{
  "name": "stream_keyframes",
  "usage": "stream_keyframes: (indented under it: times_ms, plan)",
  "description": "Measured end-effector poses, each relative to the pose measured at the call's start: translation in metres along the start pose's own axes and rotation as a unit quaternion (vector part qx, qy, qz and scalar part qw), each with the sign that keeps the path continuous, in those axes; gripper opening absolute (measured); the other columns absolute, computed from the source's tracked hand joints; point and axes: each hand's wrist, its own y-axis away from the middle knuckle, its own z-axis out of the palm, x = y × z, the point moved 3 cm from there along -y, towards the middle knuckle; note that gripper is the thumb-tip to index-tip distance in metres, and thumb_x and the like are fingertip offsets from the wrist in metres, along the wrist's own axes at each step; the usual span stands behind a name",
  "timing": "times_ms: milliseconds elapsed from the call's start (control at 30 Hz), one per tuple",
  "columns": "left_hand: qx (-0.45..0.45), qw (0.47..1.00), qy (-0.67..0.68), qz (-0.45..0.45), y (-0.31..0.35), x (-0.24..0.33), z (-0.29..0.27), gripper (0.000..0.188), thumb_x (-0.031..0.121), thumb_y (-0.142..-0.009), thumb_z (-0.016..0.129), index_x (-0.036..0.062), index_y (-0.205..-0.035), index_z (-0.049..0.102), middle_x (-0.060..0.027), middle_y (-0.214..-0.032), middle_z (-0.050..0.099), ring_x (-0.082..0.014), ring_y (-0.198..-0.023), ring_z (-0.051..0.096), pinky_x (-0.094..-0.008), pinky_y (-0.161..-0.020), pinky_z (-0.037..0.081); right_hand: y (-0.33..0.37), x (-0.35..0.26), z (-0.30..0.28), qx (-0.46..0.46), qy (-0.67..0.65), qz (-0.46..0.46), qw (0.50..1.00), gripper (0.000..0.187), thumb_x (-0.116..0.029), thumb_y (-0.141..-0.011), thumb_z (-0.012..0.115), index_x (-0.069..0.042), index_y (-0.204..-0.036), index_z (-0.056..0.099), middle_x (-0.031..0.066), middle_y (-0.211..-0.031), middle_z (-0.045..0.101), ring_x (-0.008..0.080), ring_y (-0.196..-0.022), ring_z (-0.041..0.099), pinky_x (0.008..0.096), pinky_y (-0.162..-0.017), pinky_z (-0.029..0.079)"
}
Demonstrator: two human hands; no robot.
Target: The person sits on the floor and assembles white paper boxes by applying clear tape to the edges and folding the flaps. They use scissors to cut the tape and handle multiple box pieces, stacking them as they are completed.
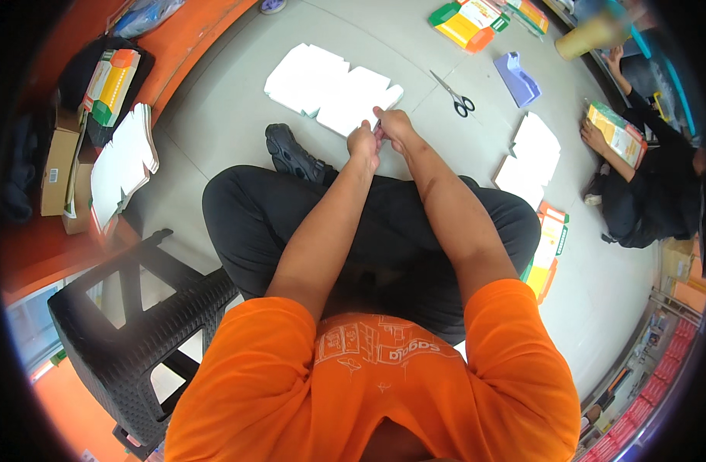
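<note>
A stack of flat white box blanks [314, 77] lies on the floor in front of me, with notched edges and tabs. Both hands meet at its near right edge. My left hand [363, 145] is closed, thumb pointing away from me. Beside it, touching, my right hand [395, 128] is closed too, its thumb over the curled fingers. Whatever is between the fingers is hidden or too small to name. Black-handled scissors [455, 98] lie beyond the hands to the right, blades partly apart. Farther right is a purple tape dispenser [517, 80].
More white blanks [531, 158] lie right of my knee, beside a printed carton [549, 242]. Printed cartons [470, 23] lie far off. At right a person holds a carton [618, 132]. A black stool [130, 316] stands left, near an orange shelf [187, 54] with white blanks [122, 165].
</note>
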Motion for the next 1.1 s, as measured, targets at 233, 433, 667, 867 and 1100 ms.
stream_keyframes:
  times_ms: [233, 433, 667, 867, 1100]
  plan:
    - [-0.093, 0.993, -0.057, 0.046, -0.039, -0.011, -0.012, 0.038, 0.034, -0.105, 0.046, 0.0053, -0.128, 0.052, -0.01, -0.108, 0.065, -0.0184, -0.087, 0.066, -0.0258, -0.05, 0.034, 0.011, -0.008, 0.0, -0.02, -0.002, -0.043, 0.999, 0.033, -0.025, -0.097, 0.06, 0.008, -0.096, 0.063, 0.0157, -0.076, 0.064, 0.0249, -0.055, 0.058, 0.0407, -0.052, 0.046]
    - [-0.12, 0.979, -0.161, 0.037, 0.025, 0.016, 0.017, 0.067, 0.054, -0.098, 0.053, 0.0082, -0.144, 0.039, -0.0086, -0.13, 0.051, -0.0202, -0.112, 0.053, -0.0323, -0.083, 0.041, 0.032, -0.046, -0.011, 0.022, -0.063, -0.121, 0.99, 0.027, -0.024, -0.096, 0.061, 0.003, -0.095, 0.065, 0.0114, -0.085, 0.066, 0.0178, -0.073, 0.06, 0.0346, -0.064, 0.049]
    - [-0.225, 0.931, -0.287, -0.016, 0.082, 0.056, 0.012, 0.079, 0.061, -0.088, 0.063, 0.0082, -0.143, 0.041, -0.0139, -0.137, 0.047, -0.0232, -0.116, 0.054, -0.0366, -0.093, 0.04, 0.034, -0.082, -0.062, 0.077, -0.194, -0.178, 0.962, 0.03, -0.022, -0.093, 0.064, 0.006, -0.103, 0.067, 0.0132, -0.093, 0.069, 0.0234, -0.086, 0.065, 0.0369, -0.077, 0.05]
    - [-0.252, 0.811, -0.479, 0.223, 0.107, 0.154, -0.011, 0.032, 0.033, -0.094, 0.065, 0.0065, -0.113, 0.066, -0.0074, -0.113, 0.068, -0.0156, -0.106, 0.061, -0.0319, -0.089, 0.044, 0.018, -0.118, -0.158, 0.196, -0.29, -0.218, 0.911, 0.028, -0.019, -0.094, 0.064, 0.007, -0.105, 0.064, 0.015, -0.097, 0.069, 0.0238, -0.084, 0.067, 0.0371, -0.074, 0.054]
    - [-0.086, 0.619, -0.675, 0.393, 0.121, 0.247, -0.089, 0.036, 0.025, -0.094, 0.065, -0.0049, -0.113, 0.064, -0.0184, -0.113, 0.067, -0.0255, -0.113, 0.062, -0.0378, -0.099, 0.046, 0.012, -0.163, -0.306, 0.325, -0.335, -0.272, 0.841, 0.039, -0.015, -0.095, 0.062, 0.012, -0.121, 0.055, 0.0199, -0.113, 0.064, 0.0287, -0.095, 0.067, 0.0385, -0.079, 0.055]
